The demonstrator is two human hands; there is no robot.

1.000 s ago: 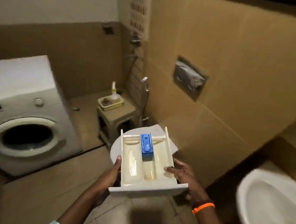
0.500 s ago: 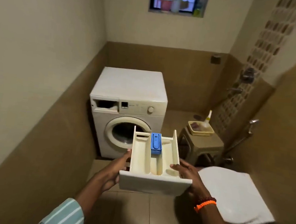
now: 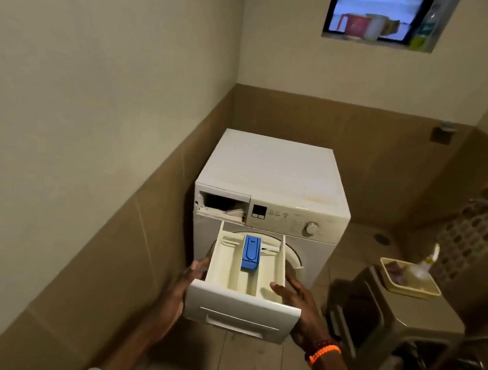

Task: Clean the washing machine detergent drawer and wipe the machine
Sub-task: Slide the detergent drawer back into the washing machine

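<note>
Both hands, left hand (image 3: 189,281) and right hand (image 3: 299,303), grip the cream plastic detergent drawer (image 3: 246,281) level by its sides, probably to slide it into the white washing machine (image 3: 273,176)'s open slot (image 3: 222,203).

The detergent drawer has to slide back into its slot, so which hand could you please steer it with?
Probably the left hand: the empty slot sits at the machine's upper left, on that side of the drawer.

Cream detergent drawer (image 3: 244,281) out, level, blue insert (image 3: 251,252); white washer (image 3: 272,193) slot (image 3: 222,203) open.
</note>
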